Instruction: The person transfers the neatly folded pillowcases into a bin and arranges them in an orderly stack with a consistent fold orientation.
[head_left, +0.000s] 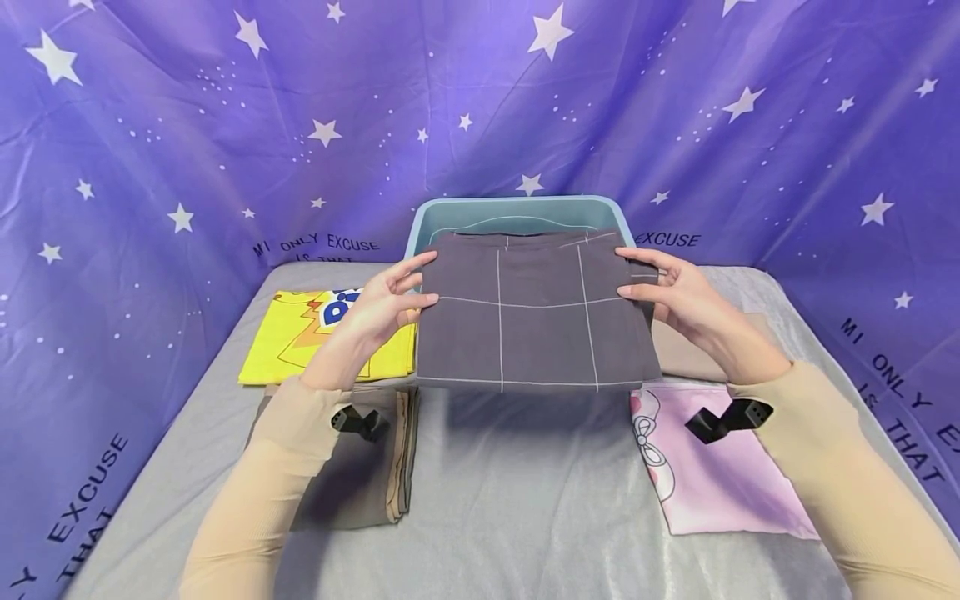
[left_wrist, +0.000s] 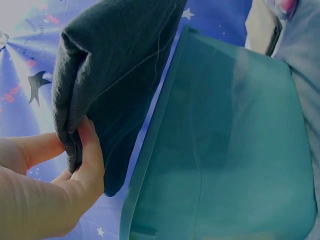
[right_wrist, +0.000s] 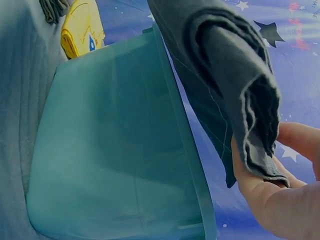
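Note:
A folded dark grey cloth (head_left: 540,333) with thin white grid lines is held up level between both hands, over the front of a teal plastic bin (head_left: 517,205). My left hand (head_left: 375,308) pinches its left edge, thumb on one face and fingers on the other, as the left wrist view shows at the folded layers (left_wrist: 75,100). My right hand (head_left: 686,296) grips the opposite edge the same way; the right wrist view shows its rolled folds (right_wrist: 240,85). In both wrist views the cloth is above the bin's rim (right_wrist: 175,100). Most of the bin's inside is hidden behind the cloth.
On the grey covered table (head_left: 517,500) lie a folded yellow printed cloth (head_left: 277,342) and a brown one (head_left: 352,483) at left. A pink cloth (head_left: 735,475) and a beige one (head_left: 686,350) lie at right. A purple starry curtain (head_left: 480,83) hangs behind.

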